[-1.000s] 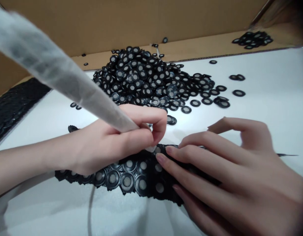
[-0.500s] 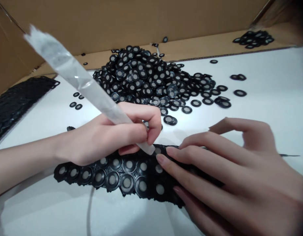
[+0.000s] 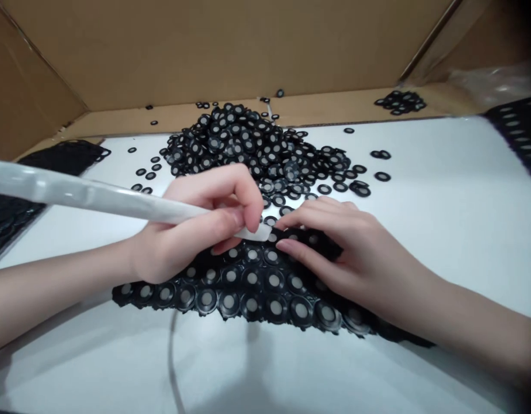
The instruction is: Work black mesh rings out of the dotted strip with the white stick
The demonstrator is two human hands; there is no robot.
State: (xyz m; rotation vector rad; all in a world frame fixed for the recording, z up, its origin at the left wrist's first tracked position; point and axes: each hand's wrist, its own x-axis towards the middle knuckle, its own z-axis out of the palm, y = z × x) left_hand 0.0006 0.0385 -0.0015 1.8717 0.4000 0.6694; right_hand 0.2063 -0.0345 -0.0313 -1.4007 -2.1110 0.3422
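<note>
Cardboard walls stand behind a white work surface bearing a black sheet of pale-centered discs, partly hidden. At the sheet's far edge, a person's left hand grips a whitish stick, its material hard to make out and its rear end cropped; whether the tip touches the sheet is unclear. Along the same edge, the right hand pinches the sheet, some fingertips out of sight. Beyond the sheet rises a heap of loose black discs, partly blocked by the left hand. Dark sheeting left of the sheet and a dotted panel right of it are cut off.
</note>
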